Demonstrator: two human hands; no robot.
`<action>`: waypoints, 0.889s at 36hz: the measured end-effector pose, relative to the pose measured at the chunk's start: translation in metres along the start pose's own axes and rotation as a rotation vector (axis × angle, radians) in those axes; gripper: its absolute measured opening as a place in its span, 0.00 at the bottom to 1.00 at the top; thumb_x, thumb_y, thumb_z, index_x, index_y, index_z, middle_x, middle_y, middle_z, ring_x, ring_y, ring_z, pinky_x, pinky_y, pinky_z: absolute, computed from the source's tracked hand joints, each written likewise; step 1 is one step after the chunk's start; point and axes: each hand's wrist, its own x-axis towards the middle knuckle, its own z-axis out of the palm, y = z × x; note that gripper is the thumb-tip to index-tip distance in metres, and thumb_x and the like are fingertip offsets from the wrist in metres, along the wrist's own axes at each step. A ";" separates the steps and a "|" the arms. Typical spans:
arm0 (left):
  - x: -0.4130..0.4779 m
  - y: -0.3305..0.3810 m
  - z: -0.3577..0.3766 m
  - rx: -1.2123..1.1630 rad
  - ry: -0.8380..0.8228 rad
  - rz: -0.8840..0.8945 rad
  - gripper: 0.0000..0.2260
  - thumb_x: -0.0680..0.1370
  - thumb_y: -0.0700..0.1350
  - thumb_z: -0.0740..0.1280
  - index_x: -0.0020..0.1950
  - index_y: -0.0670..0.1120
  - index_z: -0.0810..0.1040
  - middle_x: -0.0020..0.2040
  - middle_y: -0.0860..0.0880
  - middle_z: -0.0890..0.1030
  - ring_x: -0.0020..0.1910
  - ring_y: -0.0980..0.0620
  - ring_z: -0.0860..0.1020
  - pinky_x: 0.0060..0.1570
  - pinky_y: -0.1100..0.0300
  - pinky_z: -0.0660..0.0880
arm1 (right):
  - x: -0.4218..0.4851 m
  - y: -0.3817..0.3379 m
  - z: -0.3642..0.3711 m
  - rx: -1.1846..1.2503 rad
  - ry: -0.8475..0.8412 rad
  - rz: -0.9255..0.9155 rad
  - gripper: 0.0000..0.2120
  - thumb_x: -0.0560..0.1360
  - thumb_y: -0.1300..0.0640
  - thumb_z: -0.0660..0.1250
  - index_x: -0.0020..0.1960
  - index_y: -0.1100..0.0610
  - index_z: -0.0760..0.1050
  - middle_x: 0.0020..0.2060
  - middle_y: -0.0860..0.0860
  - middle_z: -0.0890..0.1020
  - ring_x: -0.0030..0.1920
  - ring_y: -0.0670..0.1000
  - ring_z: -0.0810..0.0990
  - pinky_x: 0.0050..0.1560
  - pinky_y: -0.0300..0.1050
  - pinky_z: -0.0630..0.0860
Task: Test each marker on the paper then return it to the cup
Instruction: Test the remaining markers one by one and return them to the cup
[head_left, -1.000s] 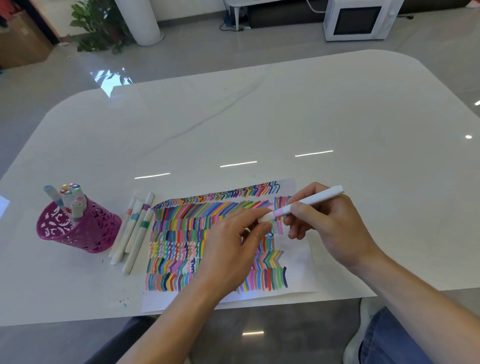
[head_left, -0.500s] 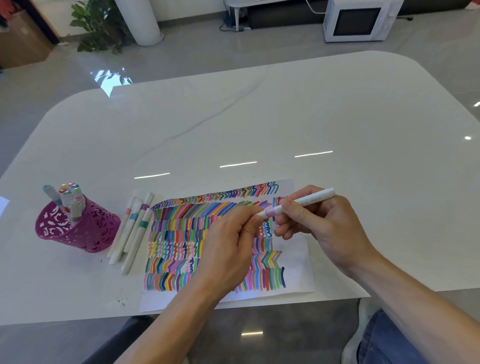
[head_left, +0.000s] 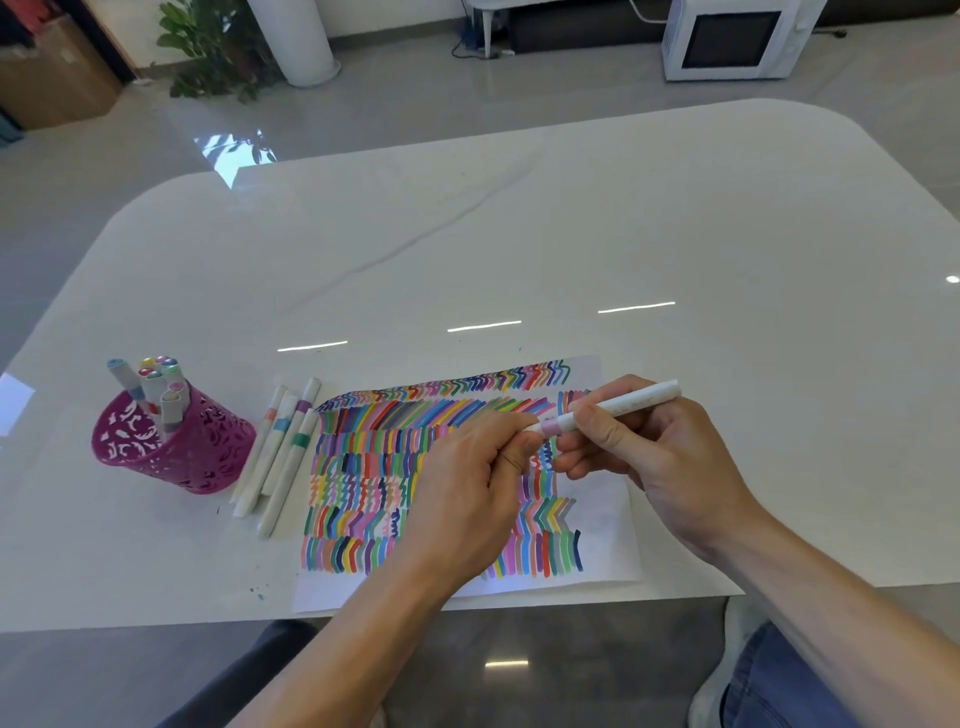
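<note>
A white marker (head_left: 623, 408) with a pink band is held over the paper (head_left: 608, 499), which is covered in rows of coloured strokes. My right hand (head_left: 660, 457) grips the marker's barrel. My left hand (head_left: 472, 493) pinches the marker's left end, where its cap sits; whether the cap is on or off I cannot tell. A magenta perforated cup (head_left: 171, 447) stands at the left with several markers upright in it. Several loose white markers (head_left: 283, 447) lie on the table between the cup and the paper.
The white glossy table (head_left: 519, 249) stretches far behind the paper. Its near edge runs just below the paper. On the floor beyond stand a plant (head_left: 208, 47), a white pillar base and a white microwave-like box (head_left: 737, 39).
Both hands with the marker have shifted slightly left and closer together; the left fingers have closed on the marker's left end.
</note>
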 end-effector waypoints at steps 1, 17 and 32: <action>0.001 0.000 -0.002 -0.008 -0.011 -0.006 0.06 0.83 0.46 0.64 0.53 0.49 0.82 0.35 0.59 0.74 0.35 0.55 0.74 0.34 0.61 0.70 | 0.001 -0.001 0.001 0.005 -0.006 0.004 0.09 0.75 0.56 0.69 0.49 0.61 0.82 0.44 0.61 0.88 0.42 0.62 0.87 0.44 0.51 0.85; -0.001 -0.004 -0.050 -0.562 0.268 -0.340 0.11 0.72 0.48 0.73 0.53 0.48 0.82 0.45 0.50 0.87 0.47 0.52 0.85 0.49 0.57 0.81 | 0.010 -0.004 0.009 0.088 0.079 0.129 0.16 0.72 0.52 0.72 0.54 0.60 0.81 0.39 0.57 0.85 0.37 0.54 0.83 0.41 0.47 0.81; -0.009 -0.024 -0.118 -0.243 0.796 -0.228 0.10 0.82 0.48 0.67 0.58 0.45 0.83 0.51 0.53 0.84 0.49 0.57 0.82 0.45 0.65 0.77 | 0.012 0.008 0.033 -0.166 0.062 0.132 0.06 0.81 0.57 0.68 0.56 0.58 0.79 0.37 0.57 0.86 0.35 0.55 0.85 0.37 0.45 0.81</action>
